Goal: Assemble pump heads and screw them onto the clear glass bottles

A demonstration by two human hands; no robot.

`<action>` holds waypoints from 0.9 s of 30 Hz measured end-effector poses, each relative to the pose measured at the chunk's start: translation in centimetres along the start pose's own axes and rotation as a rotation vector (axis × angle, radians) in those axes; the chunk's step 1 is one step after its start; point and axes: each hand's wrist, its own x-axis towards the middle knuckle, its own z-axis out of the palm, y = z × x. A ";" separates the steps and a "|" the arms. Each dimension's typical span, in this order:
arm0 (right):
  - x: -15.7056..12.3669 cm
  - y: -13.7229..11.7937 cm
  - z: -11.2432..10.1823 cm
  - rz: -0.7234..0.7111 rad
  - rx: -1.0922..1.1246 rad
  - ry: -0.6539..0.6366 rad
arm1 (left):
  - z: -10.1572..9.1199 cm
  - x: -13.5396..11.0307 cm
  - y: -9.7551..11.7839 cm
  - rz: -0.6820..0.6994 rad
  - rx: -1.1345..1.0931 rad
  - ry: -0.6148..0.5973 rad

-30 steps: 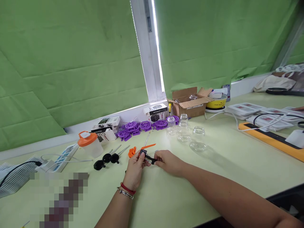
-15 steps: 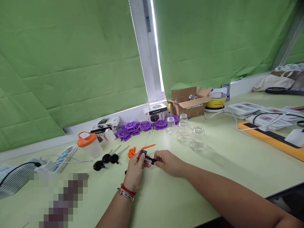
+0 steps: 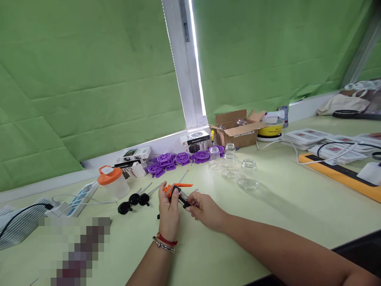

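Observation:
Near the middle of the table, both hands hold a small black part with slim metal rods (image 3: 183, 200). My left hand (image 3: 169, 210) grips its upper-left end, thumb on top. At the lower-right end my right hand (image 3: 198, 208) pinches the black tip. A pointed orange strip (image 3: 184, 185) sticks out just beyond my left fingers; whether it belongs to the held part I cannot tell. More orange pieces (image 3: 166, 190) lie partly hidden behind that hand. Left of it rest several black round-headed pieces with metal rods (image 3: 144, 199).
Several purple wheel-shaped parts (image 3: 182, 158) line the back, by small printed boxes (image 3: 195, 142). Clear jars (image 3: 248, 174) stand right of centre, before an open cardboard box (image 3: 238, 135). An orange-lidded shaker (image 3: 114, 182) and a power strip (image 3: 83, 196) are left; an orange-and-black bar (image 3: 339, 174) lies right.
My left hand has turned more upright, with its fingers lifted. The black part tilts more steeply between my hands. The orange strip has shifted slightly left and lies flatter.

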 end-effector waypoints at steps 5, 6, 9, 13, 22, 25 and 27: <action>-0.1 0.2 1.1 0.038 0.226 0.012 | 0.1 -0.1 0.8 0.028 0.035 0.023; -0.2 0.0 1.3 0.043 0.263 0.001 | 0.1 -0.2 1.0 0.045 0.064 0.029; -0.6 -0.6 1.7 0.048 0.348 -0.028 | 0.2 -0.5 1.5 0.099 0.144 0.038; -0.9 -1.7 1.5 0.065 0.447 0.020 | 0.2 -0.7 2.3 0.105 0.216 -0.024; -1.0 -3.4 0.4 0.136 0.455 0.088 | 0.1 -0.1 1.3 0.145 0.177 -0.017; -1.0 -3.2 0.3 0.106 0.464 0.053 | -0.2 0.1 1.1 0.138 0.181 0.002; -0.9 -2.8 0.4 0.098 0.465 0.030 | -0.4 0.2 1.1 0.141 0.202 0.033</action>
